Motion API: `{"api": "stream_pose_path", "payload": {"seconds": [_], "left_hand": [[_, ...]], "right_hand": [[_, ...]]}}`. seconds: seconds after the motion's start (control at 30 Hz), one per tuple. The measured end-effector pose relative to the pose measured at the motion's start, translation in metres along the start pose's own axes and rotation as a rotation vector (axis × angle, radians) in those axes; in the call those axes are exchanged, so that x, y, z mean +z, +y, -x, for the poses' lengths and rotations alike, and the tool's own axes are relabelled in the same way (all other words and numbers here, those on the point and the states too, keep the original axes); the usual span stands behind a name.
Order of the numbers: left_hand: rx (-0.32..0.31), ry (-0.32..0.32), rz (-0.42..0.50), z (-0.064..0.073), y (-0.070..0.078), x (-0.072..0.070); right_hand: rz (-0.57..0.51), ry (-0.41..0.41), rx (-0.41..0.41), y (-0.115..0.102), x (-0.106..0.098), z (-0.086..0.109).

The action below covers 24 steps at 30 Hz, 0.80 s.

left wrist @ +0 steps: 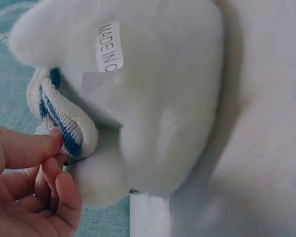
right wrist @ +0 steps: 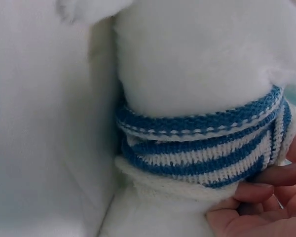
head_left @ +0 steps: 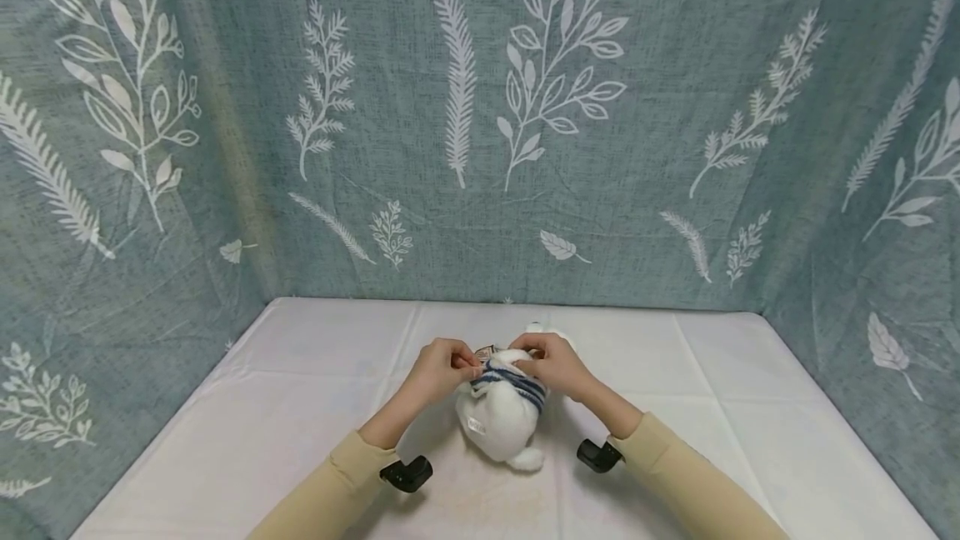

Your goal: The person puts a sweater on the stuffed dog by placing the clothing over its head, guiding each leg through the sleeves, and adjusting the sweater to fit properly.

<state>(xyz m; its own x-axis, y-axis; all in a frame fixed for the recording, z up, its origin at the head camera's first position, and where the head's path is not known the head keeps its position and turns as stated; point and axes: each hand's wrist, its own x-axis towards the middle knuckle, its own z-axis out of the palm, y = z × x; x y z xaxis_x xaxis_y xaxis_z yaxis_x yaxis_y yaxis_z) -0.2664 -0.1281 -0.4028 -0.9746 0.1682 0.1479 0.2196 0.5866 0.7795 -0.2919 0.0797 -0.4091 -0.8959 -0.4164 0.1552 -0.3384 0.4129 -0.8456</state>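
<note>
A white plush toy (head_left: pixel 501 423) lies on the table, its tail end toward me. Round its middle sits a knitted sweater (right wrist: pixel 197 153) with blue and white stripes and rolled white edging. My left hand (head_left: pixel 446 367) pinches one edge of the knit between thumb and forefinger, at the toy's left side. On the other side my right hand (head_left: pixel 557 363) holds the sweater's white rim, fingertips tucked against it. A printed fabric label (left wrist: pixel 108 47) is sewn on the fur in the left wrist view. The toy's head is mostly hidden behind my right hand.
The toy lies on a table with a white cloth (head_left: pixel 315 382). A grey-green curtain (head_left: pixel 480 240) with white leaf prints hangs behind the table and along both sides. Black wrist mounts (head_left: pixel 407 473) stick out beneath both sleeves.
</note>
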Motion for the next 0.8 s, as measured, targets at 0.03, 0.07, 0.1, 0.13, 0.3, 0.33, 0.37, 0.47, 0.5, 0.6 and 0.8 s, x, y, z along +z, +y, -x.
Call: {"api": "stream_pose_path", "payload": {"seconds": [0.03,0.07,0.1,0.13,0.3,0.33,0.37,0.47,0.5,0.6,0.8], "left_hand": [[-0.001,0.001,0.003,0.001,0.000,0.000],[0.001,0.002,0.005,0.001,-0.001,0.000],[0.003,0.000,0.006,0.002,-0.002,0.000],[0.006,-0.002,0.005,0.002,-0.002,0.001],[0.022,-0.010,-0.016,0.004,-0.007,0.003],[0.025,-0.009,-0.020,0.004,-0.007,0.004],[0.031,-0.009,-0.024,0.004,-0.008,0.005],[0.032,-0.012,-0.026,0.004,-0.008,0.006],[0.037,-0.015,-0.031,0.004,-0.009,0.006],[0.046,-0.015,-0.048,0.005,-0.010,0.007],[0.081,-0.006,-0.073,0.007,-0.008,0.010]], "right_hand": [[-0.008,0.004,0.005,0.000,0.000,0.000],[-0.015,0.011,0.009,0.000,0.001,0.000],[-0.022,0.019,0.016,0.000,0.002,0.000],[-0.029,0.029,0.024,0.000,0.002,0.001],[-0.097,0.066,0.065,0.000,0.005,0.003],[-0.112,0.069,0.069,-0.001,0.005,0.003],[-0.125,0.071,0.073,-0.001,0.005,0.004],[-0.167,0.076,0.080,-0.001,0.005,0.005],[-0.182,0.074,0.085,0.000,0.005,0.005],[-0.227,0.066,0.094,0.002,0.005,0.005],[-0.229,0.040,0.103,0.006,0.004,0.004]]}}
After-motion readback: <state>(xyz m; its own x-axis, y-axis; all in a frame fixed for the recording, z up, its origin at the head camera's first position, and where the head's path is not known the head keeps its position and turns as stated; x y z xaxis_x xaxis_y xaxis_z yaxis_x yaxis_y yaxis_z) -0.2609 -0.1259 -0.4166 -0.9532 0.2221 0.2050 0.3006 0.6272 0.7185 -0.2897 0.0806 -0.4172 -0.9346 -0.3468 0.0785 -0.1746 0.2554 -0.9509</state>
